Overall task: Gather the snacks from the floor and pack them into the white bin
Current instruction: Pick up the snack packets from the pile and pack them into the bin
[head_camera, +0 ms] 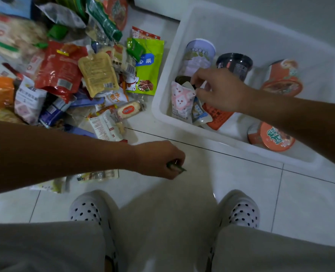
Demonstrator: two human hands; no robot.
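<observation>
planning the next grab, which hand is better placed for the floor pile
Probably left: the left hand is nearer the snack pile, though it pinches a small green packet. The right hand is inside the white bin, pinching a pink pouch.

We note pale glossy floor tiles, crossed by a dark grout line slanting down to the right. On the near side two white slippers with black dots stand apart: left slipper, right slipper. Grey trouser legs cover their near ends. A pale wall is at far right.
</observation>
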